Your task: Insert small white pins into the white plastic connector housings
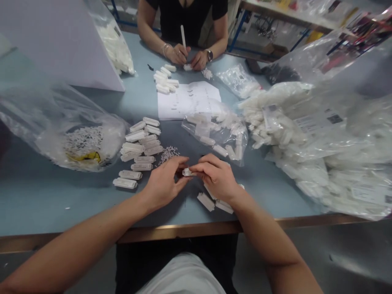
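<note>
Between my two hands, just above the blue tabletop [92, 204], is a small white plastic housing [186, 172], seen end on. My left hand [163, 179] pinches it from the left with thumb and forefinger. From the right, the fingertips of my right hand [217, 173] press together at its edge; whether they hold another tiny part is hidden. A pile of tiny white pieces [169, 153] lies just beyond my left hand. Several white housings [206, 201] rest under and beside my right wrist. More printed housings [143, 159] are grouped left of my left hand.
A clear bag of housings [220, 134] and a paper sheet [171, 104] lie ahead. Large filled bags [321, 134] crowd the right; a bag with tiny parts [82, 143] sits left. Across the table, a person's hands [180, 55] hold a white pen-like tool over a housing.
</note>
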Demonstrator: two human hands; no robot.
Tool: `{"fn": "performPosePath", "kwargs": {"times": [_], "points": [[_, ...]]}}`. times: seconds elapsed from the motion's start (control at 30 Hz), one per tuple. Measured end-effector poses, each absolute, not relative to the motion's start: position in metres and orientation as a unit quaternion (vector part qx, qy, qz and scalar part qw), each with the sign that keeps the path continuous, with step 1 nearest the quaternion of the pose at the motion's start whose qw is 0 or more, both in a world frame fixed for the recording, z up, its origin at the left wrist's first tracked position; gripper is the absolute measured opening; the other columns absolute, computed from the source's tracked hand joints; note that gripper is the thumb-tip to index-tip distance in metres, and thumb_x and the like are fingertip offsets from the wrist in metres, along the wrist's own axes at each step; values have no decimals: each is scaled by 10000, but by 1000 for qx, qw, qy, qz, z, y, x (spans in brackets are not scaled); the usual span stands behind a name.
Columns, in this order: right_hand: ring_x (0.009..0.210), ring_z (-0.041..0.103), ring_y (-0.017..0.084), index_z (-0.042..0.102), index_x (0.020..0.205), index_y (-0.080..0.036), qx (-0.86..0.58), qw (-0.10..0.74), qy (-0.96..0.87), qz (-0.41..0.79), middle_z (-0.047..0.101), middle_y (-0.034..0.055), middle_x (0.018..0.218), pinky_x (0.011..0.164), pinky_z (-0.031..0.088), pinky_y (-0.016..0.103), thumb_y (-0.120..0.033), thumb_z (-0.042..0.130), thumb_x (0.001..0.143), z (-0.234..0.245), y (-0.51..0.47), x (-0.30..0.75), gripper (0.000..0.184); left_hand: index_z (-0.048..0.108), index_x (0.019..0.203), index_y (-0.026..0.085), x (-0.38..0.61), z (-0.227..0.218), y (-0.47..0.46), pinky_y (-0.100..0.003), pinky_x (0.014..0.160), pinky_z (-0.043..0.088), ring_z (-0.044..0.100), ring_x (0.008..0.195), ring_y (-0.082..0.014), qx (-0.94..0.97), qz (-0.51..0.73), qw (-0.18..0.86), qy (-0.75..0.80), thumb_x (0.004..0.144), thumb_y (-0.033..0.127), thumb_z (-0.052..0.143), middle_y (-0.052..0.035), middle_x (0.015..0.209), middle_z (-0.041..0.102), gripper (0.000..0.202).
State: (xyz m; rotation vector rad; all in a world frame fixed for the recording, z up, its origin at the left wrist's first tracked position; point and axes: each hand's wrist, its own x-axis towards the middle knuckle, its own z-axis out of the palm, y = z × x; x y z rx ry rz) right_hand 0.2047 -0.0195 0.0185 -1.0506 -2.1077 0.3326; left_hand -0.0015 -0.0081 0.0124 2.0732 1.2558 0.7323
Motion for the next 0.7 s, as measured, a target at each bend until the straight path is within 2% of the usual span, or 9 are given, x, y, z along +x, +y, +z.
{"fn": "performPosePath", "kwargs": {"times": [0.47,0.57,0.67,0.7], "points": [[823,648,154,733,979,-218,-398,372,-827,140,669,50,892,734,547,259,-130,583,973,20,-20,202,174,623,1220,197,-1,15,-11,-292,814,601,755,894,-190,787,265,296,472,862,257,672,-27,992,782,367],[847,645,157,727,939,-222,-408,358,-816,200,664,44,904,755,533,269,-134,597,961,21,-18,204,158,624,1223,188,-1,12,-12,-303,835,602,754,917,-197,800,269,277,460,882,260,652,-45,1022,781,350],[893,645,174,698,898,-227,-450,331,-771,307,671,31,921,793,520,295,-198,693,911,27,-14,207,32,630,1217,190,-2,7,-14,-312,869,599,748,967,-202,817,286,249,435,908,250,621,-61,1071,775,315],[903,646,179,688,922,-229,-467,321,-748,346,680,27,936,803,517,304,-218,723,888,28,-13,208,50,633,1214,196,-2,6,-15,-311,877,596,746,978,-201,820,290,242,430,914,243,615,-60,1077,774,304]]}}
